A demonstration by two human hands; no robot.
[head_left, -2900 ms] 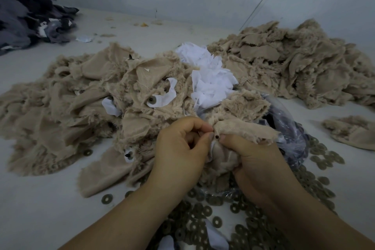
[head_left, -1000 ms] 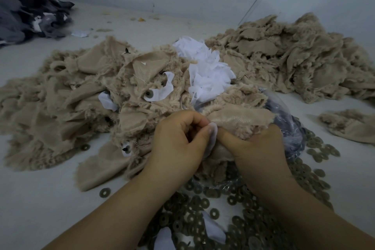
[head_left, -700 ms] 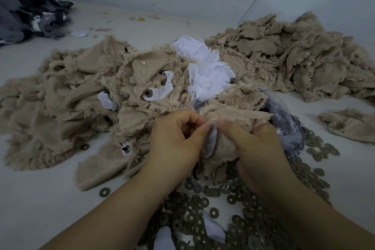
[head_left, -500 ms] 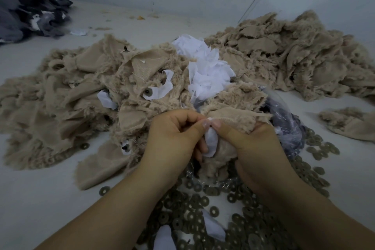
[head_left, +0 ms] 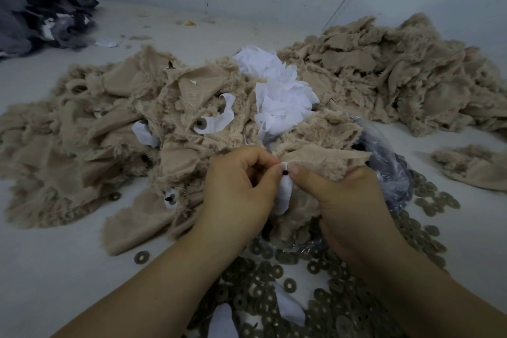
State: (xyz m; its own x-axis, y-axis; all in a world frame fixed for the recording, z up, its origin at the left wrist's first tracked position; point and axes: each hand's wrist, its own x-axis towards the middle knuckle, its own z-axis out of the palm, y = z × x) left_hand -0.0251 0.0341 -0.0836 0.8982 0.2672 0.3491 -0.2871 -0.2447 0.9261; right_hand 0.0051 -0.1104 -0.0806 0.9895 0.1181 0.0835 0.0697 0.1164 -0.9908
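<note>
My left hand and my right hand meet over a beige plush fabric piece. A small white fabric patch hangs between the two thumbs, and a dark stud pokes through its top. My left thumb and forefinger pinch the patch at the stud. My right hand grips the plush piece, its thumb pressing at the stud from the right. Several brown ring washers lie scattered just under my wrists.
A heap of beige plush pieces fills the left and middle. Another heap lies at the back right. White patches sit on top, a clear plastic bag at right, dark grey fabric at far left.
The white patch has come up between my thumbs and now hangs down from the stud, which shows through it. Both hands stay in the same place.
</note>
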